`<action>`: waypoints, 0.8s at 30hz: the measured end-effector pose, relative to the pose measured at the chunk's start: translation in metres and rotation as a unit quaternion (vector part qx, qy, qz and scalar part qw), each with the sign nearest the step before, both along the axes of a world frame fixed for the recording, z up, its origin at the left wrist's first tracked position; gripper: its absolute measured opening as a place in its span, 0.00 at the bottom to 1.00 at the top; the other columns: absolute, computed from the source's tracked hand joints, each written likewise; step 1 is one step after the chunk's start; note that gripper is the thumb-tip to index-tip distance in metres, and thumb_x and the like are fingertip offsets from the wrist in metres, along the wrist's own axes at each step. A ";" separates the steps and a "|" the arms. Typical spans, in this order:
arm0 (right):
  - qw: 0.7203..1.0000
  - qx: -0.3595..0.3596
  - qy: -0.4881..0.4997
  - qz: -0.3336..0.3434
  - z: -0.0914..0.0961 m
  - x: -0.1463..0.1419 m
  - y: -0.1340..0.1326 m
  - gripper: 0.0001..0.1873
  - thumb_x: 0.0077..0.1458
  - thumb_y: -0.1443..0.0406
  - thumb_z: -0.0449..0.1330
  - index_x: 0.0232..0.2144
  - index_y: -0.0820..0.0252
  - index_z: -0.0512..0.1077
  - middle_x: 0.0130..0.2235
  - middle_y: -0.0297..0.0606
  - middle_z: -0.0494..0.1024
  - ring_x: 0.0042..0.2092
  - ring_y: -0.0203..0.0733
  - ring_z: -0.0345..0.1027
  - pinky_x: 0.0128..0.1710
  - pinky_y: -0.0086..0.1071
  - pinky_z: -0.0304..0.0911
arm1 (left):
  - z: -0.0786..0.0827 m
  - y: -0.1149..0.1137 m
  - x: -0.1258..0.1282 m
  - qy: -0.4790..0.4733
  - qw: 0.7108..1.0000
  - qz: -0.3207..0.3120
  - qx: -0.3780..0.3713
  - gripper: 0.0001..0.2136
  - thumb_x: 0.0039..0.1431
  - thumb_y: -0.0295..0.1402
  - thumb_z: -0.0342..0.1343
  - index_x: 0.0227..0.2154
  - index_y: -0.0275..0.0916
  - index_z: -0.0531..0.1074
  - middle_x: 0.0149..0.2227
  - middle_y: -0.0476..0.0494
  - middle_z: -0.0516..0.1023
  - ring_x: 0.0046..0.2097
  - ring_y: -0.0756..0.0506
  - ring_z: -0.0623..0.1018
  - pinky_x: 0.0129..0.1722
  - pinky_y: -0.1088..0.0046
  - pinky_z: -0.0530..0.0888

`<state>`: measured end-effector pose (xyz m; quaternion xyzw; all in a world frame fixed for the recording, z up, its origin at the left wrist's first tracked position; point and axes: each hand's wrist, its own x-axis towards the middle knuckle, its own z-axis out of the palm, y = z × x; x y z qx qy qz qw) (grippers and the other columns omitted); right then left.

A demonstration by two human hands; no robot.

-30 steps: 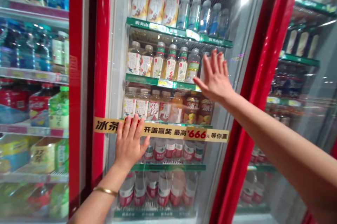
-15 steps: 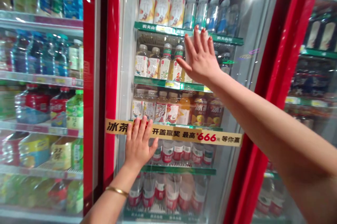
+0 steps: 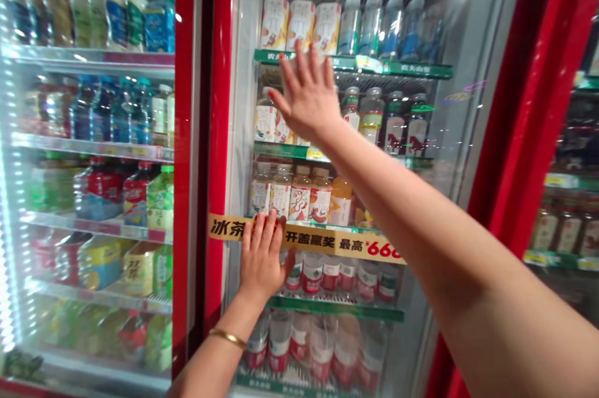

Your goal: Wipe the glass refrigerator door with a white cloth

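My right hand (image 3: 311, 95) is spread open, palm toward the glass door of a drinks fridge, in front of the second shelf of bottles. It holds nothing. Lower down, my left hand (image 3: 264, 261) lies with its fingers stretched over the yellow banner (image 3: 327, 243) across the door; a gold bangle (image 3: 228, 338) circles that wrist. Whether either palm presses fully on the glass cannot be made out. Behind the door stand tea bottles with white labels (image 3: 300, 19) and red-labelled water bottles (image 3: 312, 273). My right forearm covers part of the middle shelves.
A red frame (image 3: 219, 105) borders the door on the left, another red frame (image 3: 528, 117) on the right. The fridge at left (image 3: 161, 60) holds several shelves of drinks. More bottles (image 3: 568, 232) show at the far right. Green strips (image 3: 407, 68) edge the middle shelves.
My right hand has moved left across the door, from in front of the middle bottles toward the left ones. My left hand stays on the banner. The view has shifted slightly left.
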<state>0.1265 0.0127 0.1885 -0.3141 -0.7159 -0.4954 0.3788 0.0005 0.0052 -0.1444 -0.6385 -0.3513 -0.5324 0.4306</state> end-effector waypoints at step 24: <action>0.980 -0.024 0.136 -0.141 -0.179 0.254 -0.052 0.40 0.79 0.52 0.43 0.83 0.53 0.33 0.84 0.47 0.33 0.84 0.63 0.24 0.80 0.73 0.39 | 0.001 -0.003 -0.001 -0.006 0.999 -0.031 -0.031 0.42 0.73 0.43 0.57 0.82 0.48 0.43 0.84 0.48 0.43 0.84 0.42 0.43 0.85 0.55 0.40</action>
